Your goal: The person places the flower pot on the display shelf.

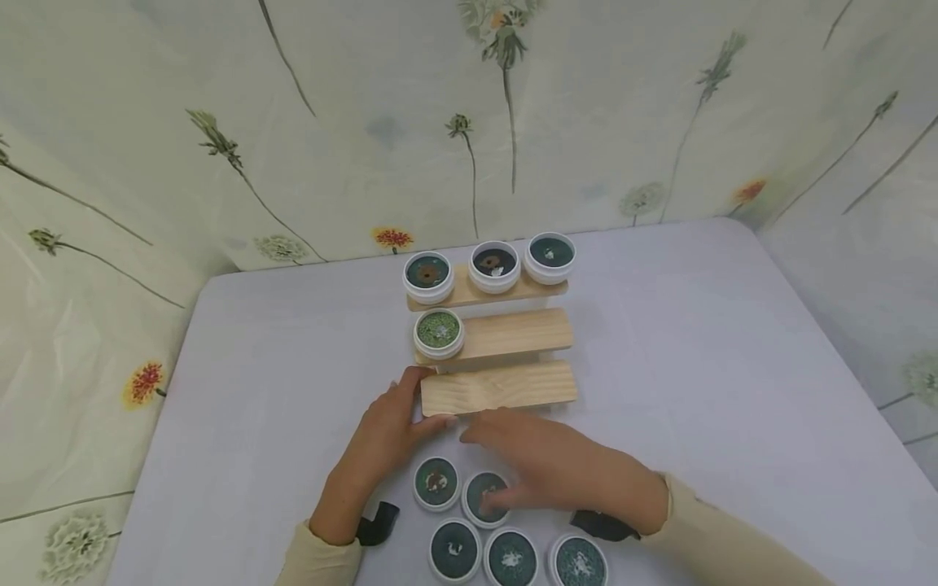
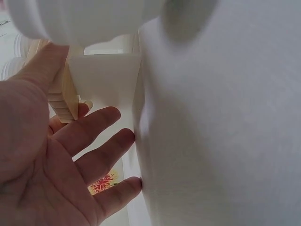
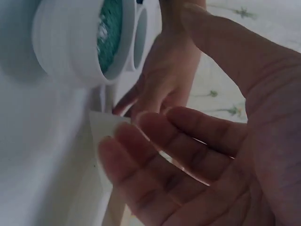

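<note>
the white table (image 1: 278, 366) bears a three-step wooden rack (image 1: 498, 391) near its middle. the left hand (image 1: 392, 419) grips the left end of the rack's front step, thumb at the near edge and index finger behind, the other fingers spread. the right hand (image 1: 550, 460) is wide, fingers loosely bent, holding nothing; it hovers just in front of the rack, and whether its thumb touches the jar below i cannot tell.

by count, a little under half looks done: four white jars are on the rack, five on the table before it, which i take as what is left.

on the back step: the left jar (image 1: 428, 273), green with a brown spot; the middle jar (image 1: 494, 264), darker, brown and white; the right jar (image 1: 551, 252), green with a pale fleck. the middle-step jar (image 1: 439, 330) is lighter, grainy green.

on the table: the far-left jar (image 1: 436, 483), brown and pale on green; the half-hidden jar (image 1: 478, 493), green; the near-left jar (image 1: 454, 550), near-middle jar (image 1: 512, 558) and near-right jar (image 1: 579, 561), all green with whitish marks.
</note>
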`<state>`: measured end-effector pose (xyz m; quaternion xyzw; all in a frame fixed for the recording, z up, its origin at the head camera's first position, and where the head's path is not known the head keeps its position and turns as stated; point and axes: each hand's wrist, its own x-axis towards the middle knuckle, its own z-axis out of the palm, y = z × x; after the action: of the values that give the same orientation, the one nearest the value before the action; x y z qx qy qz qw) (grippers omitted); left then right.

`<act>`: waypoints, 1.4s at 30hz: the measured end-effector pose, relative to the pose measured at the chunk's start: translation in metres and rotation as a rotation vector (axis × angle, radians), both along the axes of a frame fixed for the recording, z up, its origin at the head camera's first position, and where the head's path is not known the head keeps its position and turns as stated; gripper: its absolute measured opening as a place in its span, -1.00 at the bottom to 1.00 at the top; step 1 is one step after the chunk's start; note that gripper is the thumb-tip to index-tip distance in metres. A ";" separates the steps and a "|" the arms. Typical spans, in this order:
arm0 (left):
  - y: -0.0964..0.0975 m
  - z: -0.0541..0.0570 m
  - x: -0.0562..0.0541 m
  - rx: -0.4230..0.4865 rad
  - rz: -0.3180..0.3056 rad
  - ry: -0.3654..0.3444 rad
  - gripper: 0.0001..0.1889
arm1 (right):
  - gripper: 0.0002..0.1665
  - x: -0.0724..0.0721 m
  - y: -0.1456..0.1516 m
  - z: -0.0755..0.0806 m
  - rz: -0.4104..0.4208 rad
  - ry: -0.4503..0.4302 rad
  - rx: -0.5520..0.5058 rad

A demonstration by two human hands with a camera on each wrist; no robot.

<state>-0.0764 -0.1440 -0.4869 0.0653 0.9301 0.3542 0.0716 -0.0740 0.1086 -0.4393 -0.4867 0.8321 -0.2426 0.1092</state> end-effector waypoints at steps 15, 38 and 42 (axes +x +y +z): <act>-0.002 -0.002 0.000 -0.015 0.007 -0.007 -0.23 | -0.29 0.014 -0.001 -0.012 0.038 -0.083 0.136; -0.001 -0.003 0.000 -0.023 0.003 0.001 -0.22 | -0.33 0.025 -0.014 -0.007 -0.043 -0.170 0.285; -0.001 -0.003 0.000 -0.025 0.004 -0.003 -0.21 | -0.31 0.025 -0.013 -0.007 -0.046 -0.160 0.317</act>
<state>-0.0767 -0.1447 -0.4902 0.0620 0.9344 0.3430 0.0733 -0.0486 0.0960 -0.4466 -0.4232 0.8596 -0.1488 0.2448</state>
